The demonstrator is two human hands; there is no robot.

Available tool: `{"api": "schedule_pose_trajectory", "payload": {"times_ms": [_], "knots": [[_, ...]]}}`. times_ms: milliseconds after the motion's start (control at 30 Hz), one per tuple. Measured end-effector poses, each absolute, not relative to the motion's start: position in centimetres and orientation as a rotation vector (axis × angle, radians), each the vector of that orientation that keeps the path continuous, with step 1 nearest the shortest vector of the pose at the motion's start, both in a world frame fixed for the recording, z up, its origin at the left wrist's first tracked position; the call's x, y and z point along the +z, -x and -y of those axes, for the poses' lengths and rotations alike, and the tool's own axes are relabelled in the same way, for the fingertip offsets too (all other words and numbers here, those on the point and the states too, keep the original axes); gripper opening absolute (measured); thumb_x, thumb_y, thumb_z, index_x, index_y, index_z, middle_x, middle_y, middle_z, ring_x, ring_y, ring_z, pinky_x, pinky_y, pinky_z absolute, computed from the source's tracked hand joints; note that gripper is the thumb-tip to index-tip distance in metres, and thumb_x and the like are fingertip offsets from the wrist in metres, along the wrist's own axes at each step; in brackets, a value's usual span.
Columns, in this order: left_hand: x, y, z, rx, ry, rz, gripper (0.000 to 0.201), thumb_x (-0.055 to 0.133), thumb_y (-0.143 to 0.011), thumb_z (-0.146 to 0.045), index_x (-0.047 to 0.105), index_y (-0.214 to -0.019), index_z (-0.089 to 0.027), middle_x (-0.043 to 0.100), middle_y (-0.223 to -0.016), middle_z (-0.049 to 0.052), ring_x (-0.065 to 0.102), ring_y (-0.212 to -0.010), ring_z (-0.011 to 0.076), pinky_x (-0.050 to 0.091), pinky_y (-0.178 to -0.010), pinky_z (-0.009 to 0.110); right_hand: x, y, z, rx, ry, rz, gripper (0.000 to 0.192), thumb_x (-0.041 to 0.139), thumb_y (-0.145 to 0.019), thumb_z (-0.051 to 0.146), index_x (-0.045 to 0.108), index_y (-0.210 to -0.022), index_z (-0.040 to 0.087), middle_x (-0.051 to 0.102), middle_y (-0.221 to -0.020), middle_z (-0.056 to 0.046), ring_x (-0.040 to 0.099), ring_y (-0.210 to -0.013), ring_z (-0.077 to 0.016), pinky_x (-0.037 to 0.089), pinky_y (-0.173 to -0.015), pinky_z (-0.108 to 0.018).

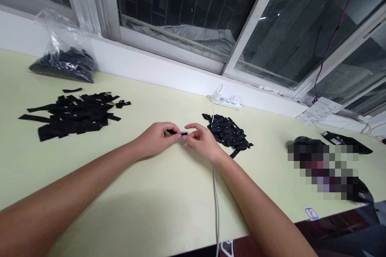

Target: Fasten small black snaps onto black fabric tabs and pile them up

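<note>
Plastic bag (pixel 62 58) of black pieces at upper left, against the window sill (pixel 169 73). Left hand (pixel 157 138) and right hand (pixel 201 139) together at centre frame, fingertips pinched on one small black strip (pixel 177 132). Loose black piles (pixel 72 114) (pixel 229 132) on pale yellow table (pixel 157 196), white cable (pixel 216 192) across, dark windows (pixel 193 4) above.

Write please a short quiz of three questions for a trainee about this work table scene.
1. True or false: both hands pinch one small black fabric strip between them.
2. Which pile lies nearer the right hand? A: the flat heap of long black strips. B: the small heap of black pieces with white dots.
3. What holds the black pieces beside the window frame at the far left?

Key
1. True; the left hand and the right hand meet on it.
2. B
3. A clear plastic bag.
</note>
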State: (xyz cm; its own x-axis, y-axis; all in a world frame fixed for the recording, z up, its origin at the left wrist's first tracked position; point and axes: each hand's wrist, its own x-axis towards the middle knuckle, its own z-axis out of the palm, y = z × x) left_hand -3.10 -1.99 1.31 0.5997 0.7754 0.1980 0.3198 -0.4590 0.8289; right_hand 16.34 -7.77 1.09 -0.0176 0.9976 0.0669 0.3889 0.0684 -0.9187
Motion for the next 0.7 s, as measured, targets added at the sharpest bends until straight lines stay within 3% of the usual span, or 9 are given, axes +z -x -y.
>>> {"api": "schedule_pose_trajectory", "payload": {"times_ms": [233,433,700], "knots": [[1.70,3.08,1.94,0.737,-1.948,-0.935,0.030,0.060,-0.084,-0.047,0.070,-0.089,-0.019,0.065,-0.075,0.000,0.050,-0.059,0.0125,0.038,-0.056,0.025,1.87,-16.55,7.59,0.980,1.364,1.380,0.038,0.073,-0.073,0.053,0.060,-0.077,0.018,0.062,-0.067,0.001,0.047,-0.050,-0.0078,0.040,-0.049,-0.022],[1.38,3.03,1.72,0.775,-1.925,-0.911,0.029,0.061,-0.084,-0.046,0.070,-0.091,-0.020,0.067,-0.082,0.001,0.055,-0.070,0.0147,0.042,-0.065,0.027,1.75,-16.31,7.39,1.036,1.388,1.263,0.032,0.080,-0.068,0.036,0.071,-0.091,0.015,0.067,-0.073,-0.002,0.057,-0.061,-0.0102,0.049,-0.059,-0.024],[1.54,3.07,1.83,0.757,-1.899,-0.885,0.030,0.062,-0.084,-0.047,0.072,-0.093,-0.020,0.070,-0.086,0.002,0.058,-0.074,0.0163,0.044,-0.069,0.028,1.52,-16.41,7.56,0.881,1.358,1.347,0.030,0.076,-0.072,0.041,0.077,-0.088,0.016,0.072,-0.077,-0.004,0.059,-0.063,-0.0120,0.049,-0.058,-0.026]]}}
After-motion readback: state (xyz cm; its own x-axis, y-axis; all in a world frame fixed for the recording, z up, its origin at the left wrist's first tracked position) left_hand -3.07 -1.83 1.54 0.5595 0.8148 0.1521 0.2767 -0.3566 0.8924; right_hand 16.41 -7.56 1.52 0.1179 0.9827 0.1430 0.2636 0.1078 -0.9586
